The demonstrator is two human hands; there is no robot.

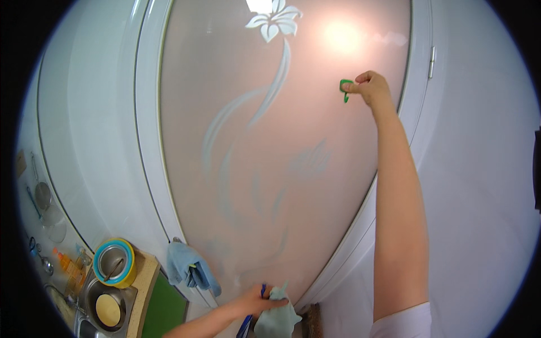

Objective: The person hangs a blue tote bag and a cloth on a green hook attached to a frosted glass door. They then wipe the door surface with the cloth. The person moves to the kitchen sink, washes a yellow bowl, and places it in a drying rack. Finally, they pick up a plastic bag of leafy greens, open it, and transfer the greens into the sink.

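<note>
At the upper right of the view my right hand (368, 88) presses its thumb on a green adhesive hook (346, 86), which lies against the frosted glass door panel (270, 139); the hook part points down. Low in the middle, my left hand (263, 301) grips a pale green cloth (277, 317) that hangs down from the fingers. A blue object (245, 326), too partly hidden to name, shows beside the cloth and between the fingers of that hand. White flower and leaf patterns decorate the glass.
A blue cloth (190, 264) hangs by the door's left frame, near the handle. At lower left, nested basins (114, 262) stand on the counter (146, 270) beside a steel sink (130, 302). A metal hinge (432, 62) sits on the right frame.
</note>
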